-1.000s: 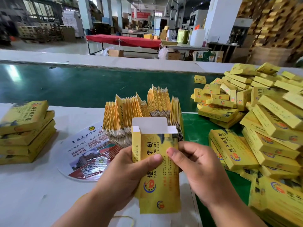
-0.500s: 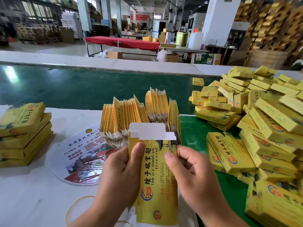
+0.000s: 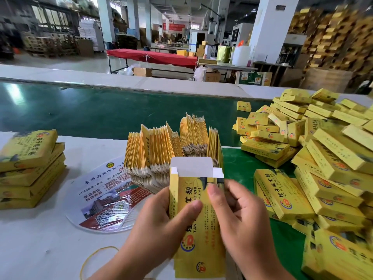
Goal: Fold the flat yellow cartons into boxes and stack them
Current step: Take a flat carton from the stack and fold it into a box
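Our left hand (image 3: 159,225) and right hand (image 3: 238,217) curl their fingers round one yellow carton (image 3: 198,235) at lower centre, thumbs pressed on its printed face, white flap up; behind stand flat cartons (image 3: 171,146), folded boxes (image 3: 323,158) piled at right on the surface (image 3: 40,239)

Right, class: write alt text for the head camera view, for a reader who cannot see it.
Two hands, left hand and right hand, hold a yellow carton upright, its white top flaps open. Behind it stand bundles of flat cartons; folded boxes lie heaped to the right and in a short stack to the left.
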A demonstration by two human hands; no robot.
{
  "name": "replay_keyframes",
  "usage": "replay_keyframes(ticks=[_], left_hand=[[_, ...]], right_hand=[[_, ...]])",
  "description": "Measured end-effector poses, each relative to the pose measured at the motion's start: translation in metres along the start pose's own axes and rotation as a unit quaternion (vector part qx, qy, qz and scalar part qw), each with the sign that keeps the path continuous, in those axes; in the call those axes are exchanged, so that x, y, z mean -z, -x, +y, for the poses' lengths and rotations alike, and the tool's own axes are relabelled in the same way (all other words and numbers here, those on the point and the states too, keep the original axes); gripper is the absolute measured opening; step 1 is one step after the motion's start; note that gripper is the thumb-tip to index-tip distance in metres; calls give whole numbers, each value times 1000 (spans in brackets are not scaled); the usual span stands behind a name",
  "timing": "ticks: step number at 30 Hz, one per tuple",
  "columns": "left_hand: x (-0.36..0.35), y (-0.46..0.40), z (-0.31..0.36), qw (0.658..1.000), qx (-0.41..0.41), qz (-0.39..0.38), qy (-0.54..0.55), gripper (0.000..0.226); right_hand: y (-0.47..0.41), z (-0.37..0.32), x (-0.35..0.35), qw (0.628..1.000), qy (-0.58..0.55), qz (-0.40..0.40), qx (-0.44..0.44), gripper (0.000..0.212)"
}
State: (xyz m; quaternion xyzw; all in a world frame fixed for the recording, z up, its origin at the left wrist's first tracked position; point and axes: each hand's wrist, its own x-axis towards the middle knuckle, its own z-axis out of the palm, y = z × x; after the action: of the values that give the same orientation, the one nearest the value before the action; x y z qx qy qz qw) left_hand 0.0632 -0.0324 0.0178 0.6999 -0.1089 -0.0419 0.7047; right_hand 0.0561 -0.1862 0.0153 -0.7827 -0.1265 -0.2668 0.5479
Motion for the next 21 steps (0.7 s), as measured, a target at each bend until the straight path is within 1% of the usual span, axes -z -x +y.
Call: replay_keyframes(ticks=[1,3,4,8,10,14,15,18,21], left_hand=[[1,-1,1,999,5,-20,42,22],[5,-2,3,993,8,-57,108,20],[6,-2,4,990,5,-70,121,21],[8,-1,4,986,-9,-107,127,16],[9,-1,3,986,-7,-115,117,16],[9,-1,2,987,4,-111,117,18],[9,-1,1,987,5,-113,114,17],[8,-1,1,990,-11,-103,99,15],[7,-1,-1,993,-71,-42,80,33]], right_hand=[[0,-1,0,1000,-18,-3,-3,28],[1,-2,0,999,-48,-10,2,32],[1,-3,0,998,-53,-12,10,33],[-3,-6,6,996,-80,-28,16,33],[-5,-5,9,994,-96,-48,13,28],[-8,0,13,985,-132,-108,-11,12],[-8,1,13,985,-129,-116,-14,10],[-9,4,13,986,-115,-124,-9,18],[-9,5,11,984,-122,-129,-17,23]])
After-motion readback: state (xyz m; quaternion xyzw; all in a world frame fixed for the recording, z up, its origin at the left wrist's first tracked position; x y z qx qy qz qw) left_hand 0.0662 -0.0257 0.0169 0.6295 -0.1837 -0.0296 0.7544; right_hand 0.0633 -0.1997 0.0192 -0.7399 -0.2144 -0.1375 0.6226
